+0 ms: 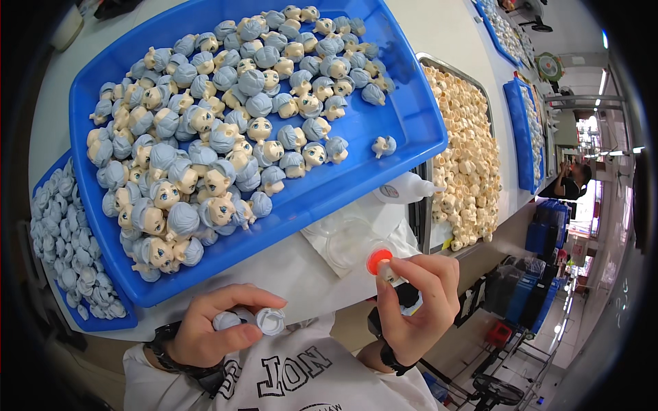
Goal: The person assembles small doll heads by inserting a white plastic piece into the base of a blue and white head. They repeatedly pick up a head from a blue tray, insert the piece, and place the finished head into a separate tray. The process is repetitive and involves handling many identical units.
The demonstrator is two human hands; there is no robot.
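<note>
So the left hand (205,332) sits down at about 7 o'clock in the view, fingers closed around a small pale blue hair piece (229,319), hollow side showing on a second whitish piece (271,320) pinched right next to it. Can't tell if those two are touching each other or just side by side. There's a dark watch (164,342) on that wrist.

The right hand (415,308) is around 5 o'clock, fingers wrapped around a small glue bottle with an orange cap (379,261). The cap points up toward 11 o'clock, just over a bit of clear plastic (346,243) lying on the white tabletop (288,274).

Above both hands, filling the middle from 9 to 1 o'clock, is a big blue tray (329,185) loaded with little doll heads (205,151), pale blue hair, cream faces, mostly heaped on the left half. One head (384,145) lies off by itself near the tray's right rim. Under that tray at 9 o'clock a second blue tray (103,320) holds loose blue hair pieces (68,240). At 3 o'clock a metal tray (428,65) is full of bare cream heads (466,151), and a white squeeze bottle (404,188) lies on its side between it and the big tray. Another person (569,179) stands far off at 3 o'clock.
</note>
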